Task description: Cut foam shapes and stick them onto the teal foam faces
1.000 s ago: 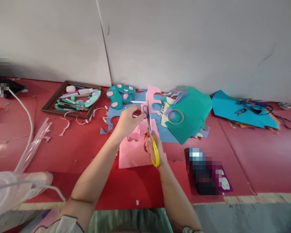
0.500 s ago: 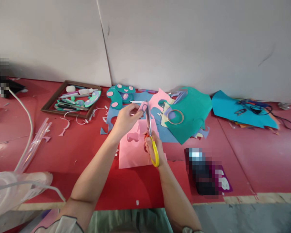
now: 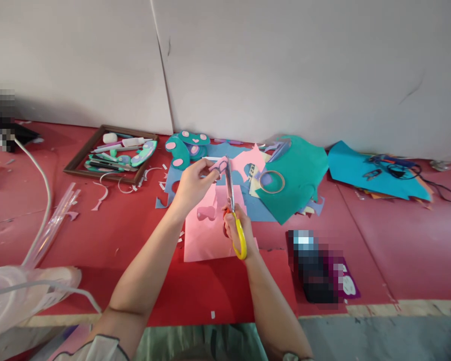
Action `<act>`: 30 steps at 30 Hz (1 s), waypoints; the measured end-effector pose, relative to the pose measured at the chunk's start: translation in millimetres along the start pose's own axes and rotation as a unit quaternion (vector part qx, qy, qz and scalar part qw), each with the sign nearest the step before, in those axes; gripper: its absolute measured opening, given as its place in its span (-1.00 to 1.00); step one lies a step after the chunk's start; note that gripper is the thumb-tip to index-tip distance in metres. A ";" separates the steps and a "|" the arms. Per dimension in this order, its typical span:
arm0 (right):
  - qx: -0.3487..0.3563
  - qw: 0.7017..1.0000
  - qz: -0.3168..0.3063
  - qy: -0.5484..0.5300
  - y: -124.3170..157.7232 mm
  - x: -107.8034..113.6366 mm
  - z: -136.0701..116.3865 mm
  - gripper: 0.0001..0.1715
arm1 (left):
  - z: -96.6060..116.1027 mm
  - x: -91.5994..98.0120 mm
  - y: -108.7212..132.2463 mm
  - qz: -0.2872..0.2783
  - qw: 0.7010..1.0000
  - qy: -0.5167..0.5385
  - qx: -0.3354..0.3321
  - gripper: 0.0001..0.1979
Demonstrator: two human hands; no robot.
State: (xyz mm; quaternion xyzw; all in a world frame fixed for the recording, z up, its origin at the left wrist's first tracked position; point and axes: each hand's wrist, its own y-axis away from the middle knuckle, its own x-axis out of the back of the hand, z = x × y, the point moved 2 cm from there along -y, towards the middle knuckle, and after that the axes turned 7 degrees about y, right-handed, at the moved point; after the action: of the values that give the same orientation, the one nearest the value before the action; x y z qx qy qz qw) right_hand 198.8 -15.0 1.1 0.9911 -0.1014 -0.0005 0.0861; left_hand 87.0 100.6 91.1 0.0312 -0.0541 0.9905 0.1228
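Observation:
Between the fingers of my left hand [image 3: 196,183] is a pink paper piece [image 3: 245,163] with a dark drawn outline near the fingertips. My right hand [image 3: 241,225] grips scissors [image 3: 240,235] with a yellow and red handle. Their blades point away from me and meet the pink piece just right of my left fingertips; they look nearly closed. Beneath both hands lies a pink sheet [image 3: 206,243], with a small cut pink piece [image 3: 206,212] on top. A blue sheet [image 3: 266,210] is spread behind it.
A brown frame tray [image 3: 73,159] holds pens and small tools. Teal cut-outs [image 3: 178,150] with pink spots sit behind my left hand. A tape ring [image 3: 271,181] rests on a green sheet [image 3: 296,170]. Farther right is a turquoise sheet [image 3: 361,170] with cables. A clear plastic container [image 3: 7,296] stands front left.
The far part of the pink piece has swung down and to the right beside the blades. My left hand has shifted slightly left, while the right hand stays nearly in place.

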 end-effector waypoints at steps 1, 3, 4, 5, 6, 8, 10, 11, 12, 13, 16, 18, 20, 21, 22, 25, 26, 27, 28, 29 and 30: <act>0.001 1.000 0.000 0.001 0.2 0.0 -0.5 -0.62 | 0.0 0.3 -0.4 0.002 1.000 0.001 0.000 -0.96; 0.005 1.000 -0.002 0.003 0.6 0.2 -1.7 -0.61 | 0.1 0.9 -1.2 0.004 1.000 0.007 -0.002 -0.97; 0.008 1.000 -0.003 0.004 0.9 0.4 -2.5 -0.61 | 0.1 1.2 -1.6 0.007 1.000 0.011 -0.004 -0.96; 0.011 1.000 -0.005 0.004 1.1 0.5 -3.1 -0.61 | 0.2 1.6 -1.8 0.009 1.000 0.015 -0.005 -0.96; 0.013 1.000 -0.008 0.005 1.3 0.7 -3.7 -0.61 | 0.2 1.9 -1.8 0.012 1.000 0.018 -0.006 -0.96; 0.015 1.000 -0.016 0.006 1.5 0.9 -4.0 -0.61 | 0.4 2.7 -1.4 0.023 0.999 0.028 -0.007 -0.95; 0.019 1.000 -0.018 0.010 1.3 1.1 -3.2 -0.60 | 0.9 3.1 -0.6 0.036 0.999 0.039 -0.010 -0.93; 0.021 1.000 -0.018 0.013 1.0 1.2 -2.4 -0.60 | 1.4 3.0 -0.1 0.043 0.998 0.044 -0.011 -0.93; 0.021 1.000 -0.018 0.015 0.8 1.2 -1.4 -0.60 | 1.9 2.8 0.5 0.048 0.998 0.049 -0.011 -0.92; 0.021 1.000 -0.017 0.015 0.5 1.1 -0.4 -0.61 | 2.4 2.2 1.0 0.051 0.997 0.052 -0.010 -0.92; 0.015 1.000 -0.016 0.015 -0.1 0.8 2.4 -0.62 | 3.6 -0.6 2.4 0.057 0.997 0.059 -0.006 -0.93; 0.018 1.000 -0.013 0.017 -0.1 0.7 3.2 -0.63 | 3.9 -3.1 3.4 0.056 0.997 0.061 -0.004 -0.94; 0.022 1.000 -0.009 0.020 0.0 0.6 3.3 -0.63 | 3.7 -5.5 4.5 0.048 0.997 0.061 -0.002 -0.96; 0.024 0.999 -0.007 0.023 0.1 0.4 3.0 -0.62 | 3.6 -6.7 5.1 0.042 0.997 0.058 -0.001 -0.96; 0.023 0.999 -0.005 0.026 0.2 0.2 2.5 -0.62 | 3.5 -7.6 5.8 0.038 0.998 0.052 -0.001 -0.95; 0.015 1.000 0.001 0.027 0.5 -0.9 0.4 -0.61 | 3.6 -9.6 7.2 0.033 0.999 0.030 0.002 -0.92; 0.013 1.000 0.003 0.026 0.7 -1.3 -0.5 -0.60 | 3.9 -10.0 7.5 0.035 0.999 0.026 0.002 -0.92; 0.011 1.000 0.003 0.025 0.9 -1.7 -1.2 -0.60 | 4.3 -10.4 7.7 0.037 0.999 0.024 0.003 -0.92; 0.009 1.000 0.003 0.025 1.1 -2.0 -1.7 -0.60 | 4.7 -10.7 7.8 0.039 0.999 0.024 0.004 -0.93; 0.009 1.000 0.003 0.026 1.3 -2.1 -2.0 -0.60 | 5.2 -10.9 7.8 0.042 0.999 0.027 0.004 -0.94; 0.011 1.000 0.001 0.027 1.5 -2.2 -2.1 -0.60 | 5.6 -11.1 8.0 0.046 0.998 0.032 0.004 -0.95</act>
State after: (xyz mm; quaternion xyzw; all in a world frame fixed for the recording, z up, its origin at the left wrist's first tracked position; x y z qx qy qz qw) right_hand 196.4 -15.7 3.4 0.9916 -0.1000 0.0272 0.0778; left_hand 96.0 89.7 95.0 -0.0027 -0.0474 0.9958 0.0783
